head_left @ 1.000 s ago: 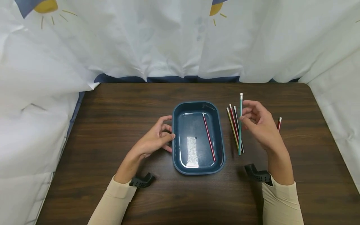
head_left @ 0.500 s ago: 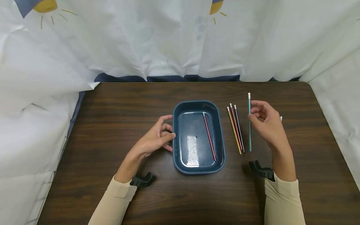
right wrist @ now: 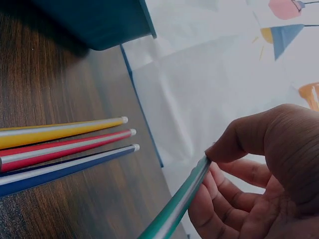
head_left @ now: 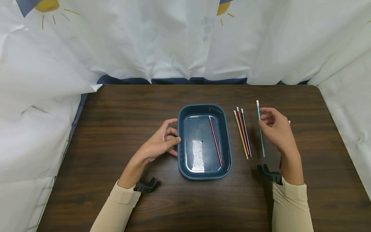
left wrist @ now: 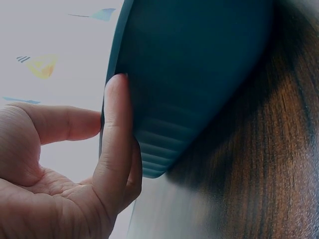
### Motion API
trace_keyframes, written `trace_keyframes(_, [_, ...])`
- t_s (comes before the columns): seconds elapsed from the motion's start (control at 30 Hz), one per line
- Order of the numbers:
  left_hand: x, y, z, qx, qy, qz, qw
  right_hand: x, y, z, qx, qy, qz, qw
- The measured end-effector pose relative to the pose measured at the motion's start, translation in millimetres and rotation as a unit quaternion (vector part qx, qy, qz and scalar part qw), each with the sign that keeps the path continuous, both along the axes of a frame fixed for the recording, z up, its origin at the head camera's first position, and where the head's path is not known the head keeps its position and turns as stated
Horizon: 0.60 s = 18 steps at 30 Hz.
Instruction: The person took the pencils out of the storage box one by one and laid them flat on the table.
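Observation:
My left hand (head_left: 157, 143) pinches the left rim of a dark blue plastic tray (head_left: 189, 135), thumb over the edge and fingers along the outer wall. Inside the tray, toward its right side, a red pencil (head_left: 215, 141) lies at a slant. My right hand (head_left: 276, 130) pinches a green pencil (head_left: 262, 145) near its white eraser end; the right wrist view shows thumb and fingertips on it. Just left of it, a yellow pencil (right wrist: 60, 133), a red one (right wrist: 65, 148) and a dark blue one (right wrist: 65, 169) lie side by side on the table.
Another pencil (head_left: 289, 121) lies mostly hidden behind the right hand, its white tip showing. White curtains (head_left: 174, 42) hang along the back edge of the dark wooden table (head_left: 130, 106) and at both sides.
My right hand has carried the green pencil to the right, away from the pencil group, and then slightly toward me, with its lower end swinging right. The left hand and tray stay put.

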<state>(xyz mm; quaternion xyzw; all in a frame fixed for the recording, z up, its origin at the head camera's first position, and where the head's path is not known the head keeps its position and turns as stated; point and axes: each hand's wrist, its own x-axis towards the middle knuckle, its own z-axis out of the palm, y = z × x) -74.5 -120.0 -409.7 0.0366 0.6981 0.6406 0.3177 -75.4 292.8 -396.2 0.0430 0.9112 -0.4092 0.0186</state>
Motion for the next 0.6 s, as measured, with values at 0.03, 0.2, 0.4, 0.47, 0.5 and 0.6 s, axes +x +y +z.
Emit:
trace_keyframes(0.03, [-0.1, 0.1, 0.0, 0.000, 0.000, 0.001, 1.0000, 0.1, 0.1, 0.2, 0.002, -0.001, 0.000, 1.0000])
trace_keyframes(0.2, [-0.7, 0.7, 1.6, -0.001, 0.000, 0.004, 1.0000, 0.5, 0.7, 1.6, 0.017, 0.000, -0.001, 0.9999])
trace_keyframes(0.4, [0.1, 0.9, 0.9, -0.001, -0.001, 0.003, 1.0000, 1.0, 2.1, 0.3, 0.034, 0.002, -0.003, 0.9994])
trace_keyframes(0.47, [0.3, 0.8, 0.8, 0.000, -0.001, 0.003, 1.0000, 1.2, 2.1, 0.3, 0.040, 0.003, -0.004, 0.9992])
trace_keyframes(0.5, [0.3, 0.7, 0.8, 0.000, -0.001, 0.003, 1.0000, 1.5, 2.1, 0.4, 0.043, 0.004, -0.005, 0.9991])
trace_keyframes(0.6, [0.4, 0.5, 0.8, 0.001, -0.001, 0.003, 1.0000, 2.1, 2.0, 1.5, 0.054, 0.007, -0.009, 0.9985])
